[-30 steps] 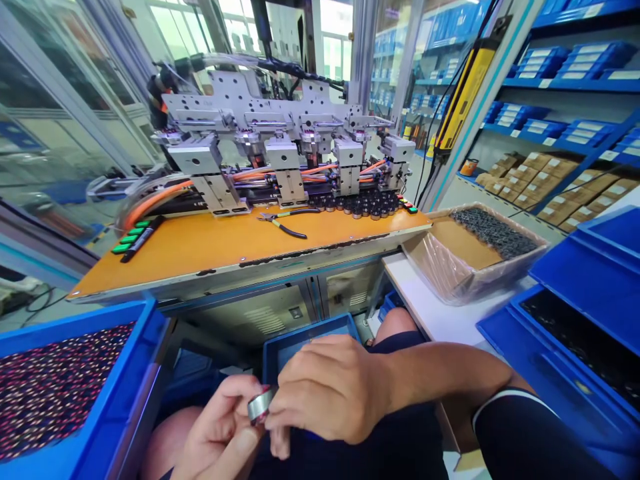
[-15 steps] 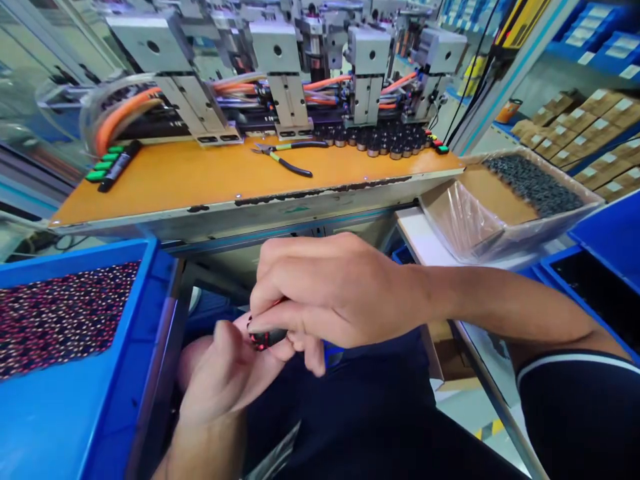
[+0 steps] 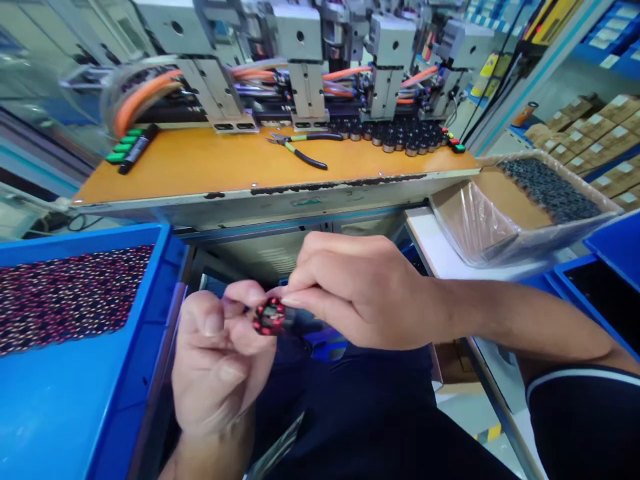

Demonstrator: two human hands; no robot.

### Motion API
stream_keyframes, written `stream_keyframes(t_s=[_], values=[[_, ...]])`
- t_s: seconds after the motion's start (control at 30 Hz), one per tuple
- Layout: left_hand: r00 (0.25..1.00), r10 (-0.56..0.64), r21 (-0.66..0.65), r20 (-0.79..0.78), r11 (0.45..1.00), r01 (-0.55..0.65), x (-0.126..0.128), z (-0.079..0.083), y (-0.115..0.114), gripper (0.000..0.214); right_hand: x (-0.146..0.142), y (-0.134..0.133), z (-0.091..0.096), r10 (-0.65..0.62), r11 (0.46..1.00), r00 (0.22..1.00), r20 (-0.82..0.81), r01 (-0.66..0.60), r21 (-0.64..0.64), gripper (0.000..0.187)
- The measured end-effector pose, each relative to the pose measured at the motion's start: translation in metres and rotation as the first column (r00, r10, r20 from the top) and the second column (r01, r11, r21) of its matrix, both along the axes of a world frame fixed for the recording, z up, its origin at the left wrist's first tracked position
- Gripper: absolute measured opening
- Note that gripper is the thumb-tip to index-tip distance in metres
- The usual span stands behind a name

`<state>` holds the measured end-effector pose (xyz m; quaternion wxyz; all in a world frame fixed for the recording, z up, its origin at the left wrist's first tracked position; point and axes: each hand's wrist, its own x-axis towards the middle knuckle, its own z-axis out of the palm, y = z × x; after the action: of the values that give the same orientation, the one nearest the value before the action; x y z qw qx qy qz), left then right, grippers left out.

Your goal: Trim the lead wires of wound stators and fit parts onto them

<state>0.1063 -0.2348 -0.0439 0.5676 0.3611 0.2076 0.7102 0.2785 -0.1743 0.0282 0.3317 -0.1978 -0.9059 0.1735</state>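
Between my hands, above my lap, is a small round motor part (image 3: 271, 317), a ring of red coils with a dark cylindrical body. My right hand (image 3: 365, 290) is closed on it from the right, thumb and fingertips pinching its upper edge and body. My left hand (image 3: 220, 353), palm turned up, has its fingers curled against the part's left side. The coil end faces left and towards me. Motion blur hides the fingertips' exact contact and the finer details of the part.
At left stands a blue bin (image 3: 125, 353) with many red-and-copper coil parts. An orange bench (image 3: 200, 167) ahead carries pliers (image 3: 305, 150), markers (image 3: 133, 150) and several black cylindrical parts (image 3: 400, 137) beneath a machine (image 3: 305, 73). A lined carton (image 3: 465, 223) of dark parts sits at right.
The motor part has come up from my left palm, its red coil end now plainly visible. My left fingers have curled up beside it. My right hand has shifted slightly right; the view has shifted too.
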Motion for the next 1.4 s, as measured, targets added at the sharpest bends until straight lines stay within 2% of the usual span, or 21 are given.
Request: stream_keyframes(t_s=[0.07,0.13,0.23,0.3,0.5,0.67,0.8,0.9,0.97,1.0,1.07,1.13,1.17,1.23,1.4], values=[[0.998,-0.033,-0.037,0.057,0.999,0.035,0.001,0.0,0.001,0.031,0.001,0.0,-0.001,0.071,0.997,0.993,-0.097,-0.074,-0.027,0.019],[0.988,-0.146,-0.118,0.052,0.981,0.151,0.004,0.0,0.004,0.039,0.001,0.001,0.0,0.149,0.985,0.978,-0.147,-0.16,-0.065,0.014],[0.905,-0.424,-0.222,0.039,0.879,0.422,0.008,-0.003,0.007,0.052,0.001,0.004,-0.001,0.212,0.965,0.96,-0.181,-0.235,-0.115,0.009],[0.864,-0.504,-0.225,0.011,0.84,0.493,0.008,-0.006,0.007,0.05,0.002,0.007,-0.003,0.221,0.961,0.958,-0.181,-0.246,-0.125,0.008],[0.936,-0.344,-0.159,-0.078,0.931,0.329,0.006,-0.007,0.003,0.028,0.005,0.006,-0.011,0.146,0.978,0.982,-0.124,-0.162,-0.132,0.011],[0.978,-0.202,-0.05,-0.058,0.979,0.199,0.008,-0.008,0.003,0.029,0.006,0.002,-0.016,0.043,0.986,0.991,-0.124,-0.062,-0.155,0.013],[0.998,-0.038,0.09,-0.059,0.995,0.043,0.01,-0.009,0.004,0.023,0.004,-0.001,-0.022,-0.015,0.98,0.987,-0.157,-0.016,-0.197,0.013],[0.99,0.08,0.155,-0.112,0.986,-0.062,0.011,-0.009,0.005,0.022,0.001,-0.008,-0.024,-0.121,0.959,0.969,-0.217,0.057,-0.278,0.013],[0.977,0.139,0.188,-0.159,0.976,-0.108,0.01,-0.009,0.006,0.027,-0.001,-0.014,-0.024,-0.188,0.908,0.954,-0.235,0.077,-0.412,0.015],[0.968,0.166,0.206,-0.187,0.97,-0.126,0.01,-0.009,0.007,0.03,-0.001,-0.016,-0.024,-0.209,0.862,0.951,-0.229,0.069,-0.502,0.017],[0.949,0.201,0.229,-0.242,0.963,-0.146,0.008,-0.011,0.008,0.031,-0.002,-0.02,-0.025,-0.222,0.73,0.953,-0.206,0.022,-0.683,0.022],[0.946,0.188,0.227,-0.263,0.965,-0.128,0.007,-0.012,0.008,0.028,-0.001,-0.021,-0.028,-0.204,0.586,0.958,-0.201,-0.045,-0.809,0.025],[0.952,0.165,0.218,-0.257,0.97,-0.109,0.006,-0.012,0.009,0.028,-0.001,-0.021,-0.03,-0.194,0.527,0.959,-0.206,-0.075,-0.846,0.026],[0.967,0.112,0.204,-0.229,0.977,-0.065,0.005,-0.013,0.009,0.028,-0.001,-0.021,-0.035,-0.188,0.447,0.957,-0.221,-0.117,-0.887,0.03],[0.98,0.055,0.206,-0.189,0.978,-0.015,0.003,-0.014,0.008,0.03,-0.003,-0.019,-0.045,-0.207,0.317,0.946,-0.25,-0.177,-0.932,0.029]])
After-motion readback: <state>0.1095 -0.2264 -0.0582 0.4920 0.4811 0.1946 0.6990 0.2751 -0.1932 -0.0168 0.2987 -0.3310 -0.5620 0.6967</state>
